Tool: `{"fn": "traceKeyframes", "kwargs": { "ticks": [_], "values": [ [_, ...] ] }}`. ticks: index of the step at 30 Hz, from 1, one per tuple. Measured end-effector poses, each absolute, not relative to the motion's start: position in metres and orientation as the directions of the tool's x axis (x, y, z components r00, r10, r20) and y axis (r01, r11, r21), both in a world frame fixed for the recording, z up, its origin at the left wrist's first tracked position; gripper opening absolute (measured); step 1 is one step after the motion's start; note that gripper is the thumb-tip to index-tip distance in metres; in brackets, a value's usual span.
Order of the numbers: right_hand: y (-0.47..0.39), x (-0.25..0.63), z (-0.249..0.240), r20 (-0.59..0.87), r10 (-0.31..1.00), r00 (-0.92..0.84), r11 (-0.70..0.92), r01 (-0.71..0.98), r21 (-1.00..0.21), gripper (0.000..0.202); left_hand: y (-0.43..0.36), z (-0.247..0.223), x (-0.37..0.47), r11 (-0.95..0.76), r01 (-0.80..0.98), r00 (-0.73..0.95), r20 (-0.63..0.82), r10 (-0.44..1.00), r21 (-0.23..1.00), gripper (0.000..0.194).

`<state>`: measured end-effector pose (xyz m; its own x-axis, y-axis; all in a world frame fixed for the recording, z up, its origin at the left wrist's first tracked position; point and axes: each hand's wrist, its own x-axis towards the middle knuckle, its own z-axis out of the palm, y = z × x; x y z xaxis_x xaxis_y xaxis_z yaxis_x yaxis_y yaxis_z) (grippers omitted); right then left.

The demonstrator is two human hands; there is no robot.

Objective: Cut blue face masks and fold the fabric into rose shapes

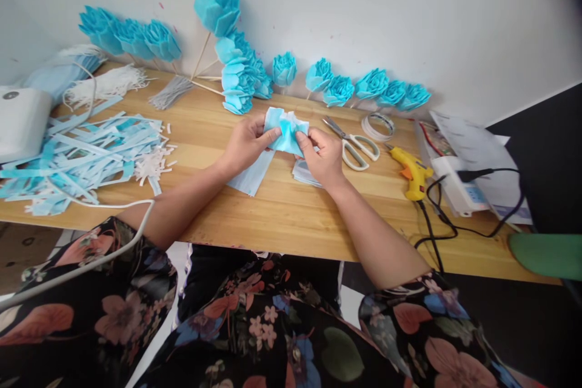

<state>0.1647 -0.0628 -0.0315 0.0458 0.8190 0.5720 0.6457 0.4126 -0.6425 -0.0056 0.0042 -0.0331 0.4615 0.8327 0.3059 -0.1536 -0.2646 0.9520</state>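
Note:
A small blue fabric piece (287, 131) is held up above the middle of the table, crumpled and gathered at its centre. My left hand (249, 140) pinches its left side, thumb in front. On the right side, my right hand (322, 154) grips it between thumb and fingers. Below my left hand, a flat pale blue sheet (254, 174) lies on the wood. A small stack of pale pieces (307, 173) sits partly hidden under my right hand. Scissors (355, 144) with white and green handles lie right of my right hand.
Blue fabric flowers (239, 70) on sticks line the wall behind the wooden table (291, 218). Cut strips (100, 151) and a white device (22, 124) are at left. A tape roll (378, 126), yellow glue gun (411, 173), power strip (459, 185) and black cables are at right.

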Motion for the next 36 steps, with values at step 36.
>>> {"fn": "traceKeyframes", "kwargs": {
  "ticks": [36],
  "values": [
    [-0.065, 0.162, -0.028, 0.565, 0.825, 0.022, 0.407, 0.670, -0.621, 0.040, 0.000, -0.034, -0.003, -0.242, -0.133, 0.483, 0.276, 0.831, 0.961, 0.017]
  ]
}}
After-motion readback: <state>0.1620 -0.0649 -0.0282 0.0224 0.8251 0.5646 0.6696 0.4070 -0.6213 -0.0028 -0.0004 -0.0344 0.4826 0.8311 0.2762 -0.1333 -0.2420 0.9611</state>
